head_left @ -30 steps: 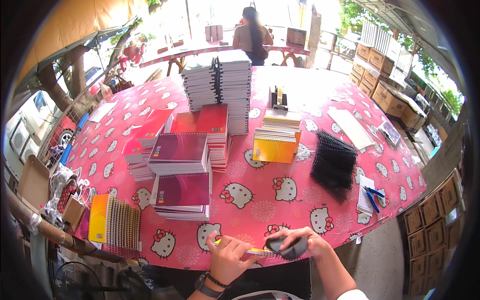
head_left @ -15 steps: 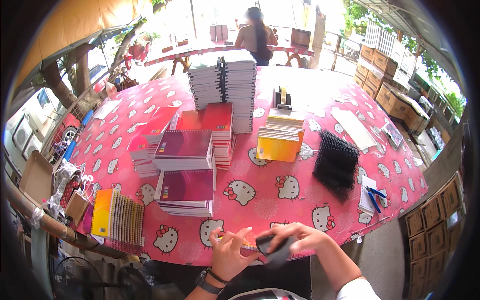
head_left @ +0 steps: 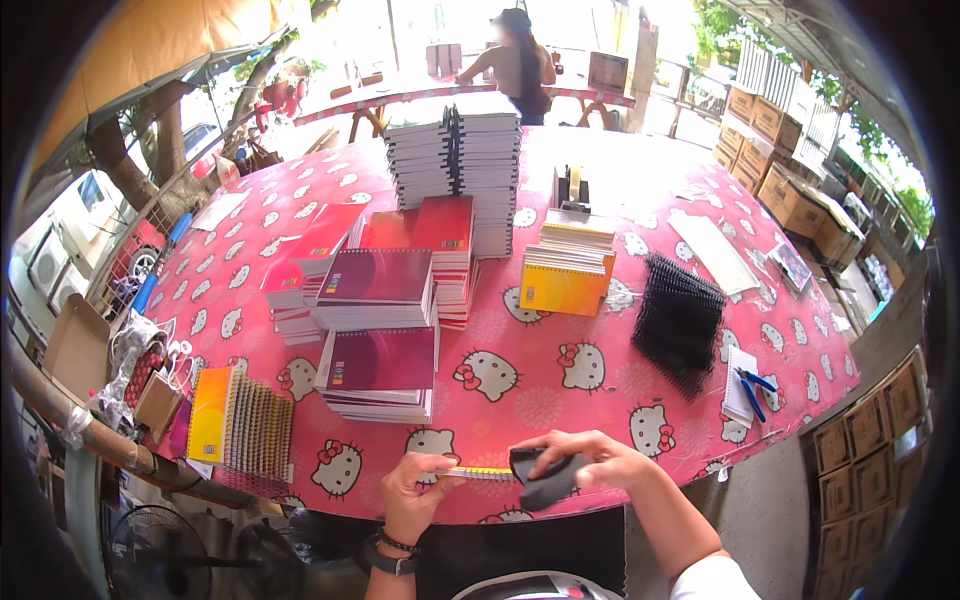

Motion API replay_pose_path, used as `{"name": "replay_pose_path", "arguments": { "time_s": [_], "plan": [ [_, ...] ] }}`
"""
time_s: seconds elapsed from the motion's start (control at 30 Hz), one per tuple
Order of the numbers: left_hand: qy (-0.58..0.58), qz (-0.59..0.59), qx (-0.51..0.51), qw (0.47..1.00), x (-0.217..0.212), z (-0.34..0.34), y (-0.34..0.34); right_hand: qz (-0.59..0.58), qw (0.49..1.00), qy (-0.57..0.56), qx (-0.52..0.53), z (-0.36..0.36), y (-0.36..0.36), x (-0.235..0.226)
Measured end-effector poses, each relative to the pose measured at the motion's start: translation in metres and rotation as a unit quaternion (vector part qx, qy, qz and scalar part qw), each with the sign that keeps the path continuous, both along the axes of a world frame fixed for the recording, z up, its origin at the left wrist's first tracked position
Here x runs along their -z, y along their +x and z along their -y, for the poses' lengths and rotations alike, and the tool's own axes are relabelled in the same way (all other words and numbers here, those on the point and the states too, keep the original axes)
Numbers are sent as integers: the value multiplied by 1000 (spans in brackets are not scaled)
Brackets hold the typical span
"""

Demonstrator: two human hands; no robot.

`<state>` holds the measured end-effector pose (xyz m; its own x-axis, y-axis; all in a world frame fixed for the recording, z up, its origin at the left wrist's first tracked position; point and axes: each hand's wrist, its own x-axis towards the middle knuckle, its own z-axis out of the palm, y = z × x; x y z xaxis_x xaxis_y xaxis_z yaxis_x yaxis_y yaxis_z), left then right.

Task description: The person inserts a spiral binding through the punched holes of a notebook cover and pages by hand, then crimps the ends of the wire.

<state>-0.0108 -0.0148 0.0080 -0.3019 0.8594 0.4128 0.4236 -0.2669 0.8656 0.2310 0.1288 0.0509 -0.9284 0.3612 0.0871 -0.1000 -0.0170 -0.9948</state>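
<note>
Near the table's front edge, my left hand [head_left: 412, 494] pinches one end of a small yellow spiral notebook [head_left: 482, 474]. Its coil-bound edge faces me. My right hand [head_left: 592, 460] grips a dark grey, flat-sided object [head_left: 547, 484] at the notebook's other end; its kind I cannot make out. The object hides that end of the notebook, so I cannot tell whether they touch. Beyond my hands stand stacks of purple notebooks [head_left: 383, 358]. A leaning row of yellow spiral notebooks [head_left: 210, 412] is at left.
Black binding coils [head_left: 678, 322] lie at right, near blue-handled pliers [head_left: 752, 392] on a white notepad [head_left: 737, 370]. Red notebooks [head_left: 443, 225], a yellow notebook stack [head_left: 560, 288], tall white stacks [head_left: 495, 170] and a tape dispenser [head_left: 573, 190] stand farther back. A person [head_left: 517, 65] sits beyond.
My left hand has drawn left along the notebook to its end, and more of the coil edge shows. My right hand still holds the dark object, slightly higher in view.
</note>
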Motion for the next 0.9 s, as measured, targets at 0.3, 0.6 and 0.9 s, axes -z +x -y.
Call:
{"name": "replay_pose_path", "arguments": {
  "time_s": [0.3,0.6,0.9],
  "plan": [
    [-16,133,-2,991,21,-2,0,73,996,47,0,-16,-19,5],
    [-19,135,11,991,18,2,2,85,991,104,23,-17,-27,-2],
    [-28,189,28,981,11,-4,4,128,817,494,268,-32,-7,-13]
  ]
}}
